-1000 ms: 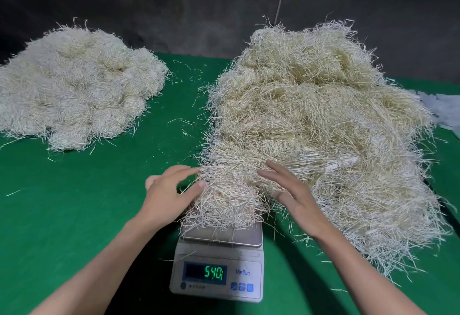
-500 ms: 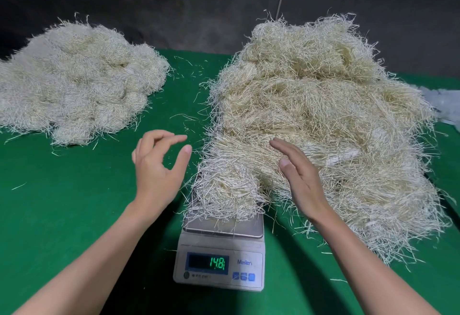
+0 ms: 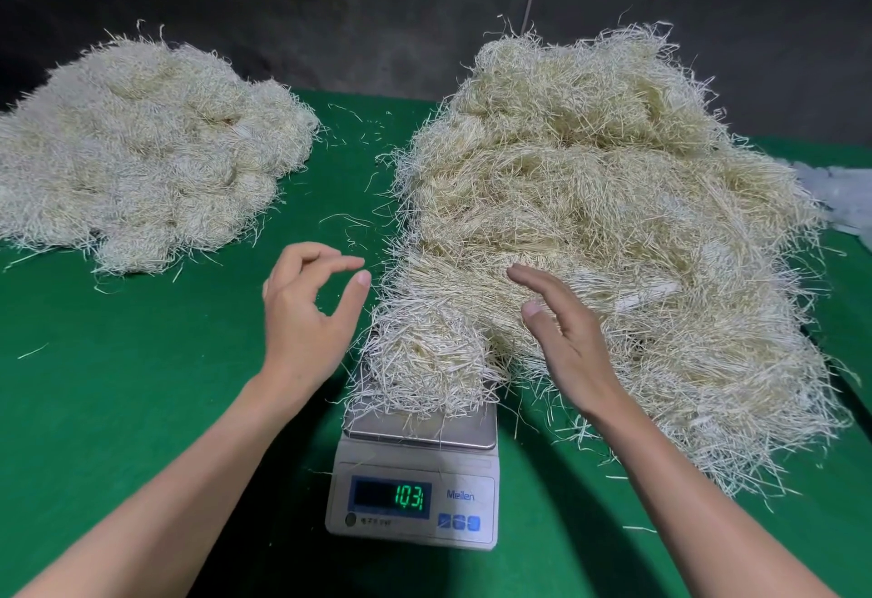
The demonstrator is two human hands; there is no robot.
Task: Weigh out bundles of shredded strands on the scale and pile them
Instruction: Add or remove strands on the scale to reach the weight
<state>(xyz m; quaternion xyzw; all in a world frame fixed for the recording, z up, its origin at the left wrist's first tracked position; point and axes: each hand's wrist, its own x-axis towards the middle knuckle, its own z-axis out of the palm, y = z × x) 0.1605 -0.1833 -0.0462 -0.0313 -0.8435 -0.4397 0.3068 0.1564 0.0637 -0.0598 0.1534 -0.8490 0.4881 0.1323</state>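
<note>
Head view: bundle [image 3: 424, 356] hides most of scale plate [image 3: 465, 436]; left grip [image 3: 306, 314] loosely curled, right grip [image 3: 566, 338] spread.

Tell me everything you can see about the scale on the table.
The scale is a white plastic digital one with a silvery metal platter, a dark display showing green digits 103, the name Meilen and three blue buttons. It stands level on the green table. A bundle of pale shredded strands lies on its platter, overhanging the edges.

Scale pan [image 3: 424, 436] mostly under bundle [image 3: 424, 352]; left pile [image 3: 141, 149] cut by frame edge; btn labels [image 3: 458, 523] unreadable.
</note>
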